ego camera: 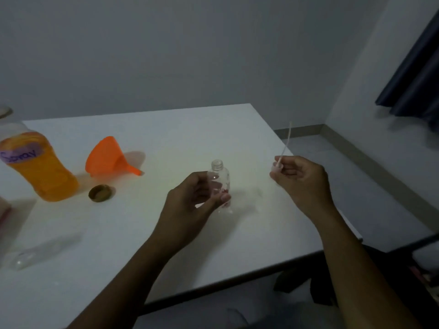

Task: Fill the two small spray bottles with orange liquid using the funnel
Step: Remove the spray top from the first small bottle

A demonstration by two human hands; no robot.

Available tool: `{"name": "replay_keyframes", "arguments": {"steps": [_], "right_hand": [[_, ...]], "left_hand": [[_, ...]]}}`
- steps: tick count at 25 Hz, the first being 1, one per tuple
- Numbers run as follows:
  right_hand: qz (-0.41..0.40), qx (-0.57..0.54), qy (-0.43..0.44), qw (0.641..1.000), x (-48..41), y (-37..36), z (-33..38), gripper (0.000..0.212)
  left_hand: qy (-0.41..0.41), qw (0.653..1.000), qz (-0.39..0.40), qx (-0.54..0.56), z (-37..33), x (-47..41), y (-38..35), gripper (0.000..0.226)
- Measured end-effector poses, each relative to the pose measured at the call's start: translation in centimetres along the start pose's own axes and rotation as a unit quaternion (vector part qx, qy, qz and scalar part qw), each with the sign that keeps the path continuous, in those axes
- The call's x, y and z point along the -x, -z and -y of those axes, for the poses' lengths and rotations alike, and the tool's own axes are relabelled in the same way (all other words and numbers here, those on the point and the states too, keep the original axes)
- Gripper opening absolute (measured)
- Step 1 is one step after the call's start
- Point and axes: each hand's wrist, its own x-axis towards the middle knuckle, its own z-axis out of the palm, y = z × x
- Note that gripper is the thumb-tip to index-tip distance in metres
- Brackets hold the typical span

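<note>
My left hand (193, 198) curls around the small clear spray bottle (219, 184), upright and uncapped, near the middle of the table (166, 129). My right hand (300, 178), to its right, pinches the spray top (278, 166), tube pointing up. The orange funnel (108, 156) lies far left beside the big orange-liquid bottle (40, 167).

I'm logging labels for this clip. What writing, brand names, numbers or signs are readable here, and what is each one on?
"Spray": handwritten on the purple label of the large bottle of orange liquid.
Red print on the small clear bottle in the left hand: too small and blurred to read.
No other text shows.
</note>
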Motion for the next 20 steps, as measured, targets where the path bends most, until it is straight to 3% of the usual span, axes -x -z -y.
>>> {"name": "replay_keyframes", "arguments": {"steps": [4,9,16,20], "right_hand": [[-0.053,0.034,-0.017,0.998,-1.0,1.2,-2.8,0.033],[-0.053,0.081,0.001,0.995,-2.0,1.2,-4.1,0.037],[-0.033,0.126,-0.023,0.991,-3.1,1.0,-4.4,0.046],[-0.011,0.089,-0.061,0.994,-1.5,0.9,-2.9,0.061]], "left_hand": [[-0.025,0.999,0.022,0.013,-0.2,-2.7,-6.3,0.041],[-0.026,1.000,0.018,0.004,0.8,-4.5,-10.1,0.044],[-0.012,0.999,0.018,-0.038,1.8,-5.6,-11.3,0.054],[0.021,0.997,0.051,-0.050,1.1,-3.9,-7.9,0.077]]}}
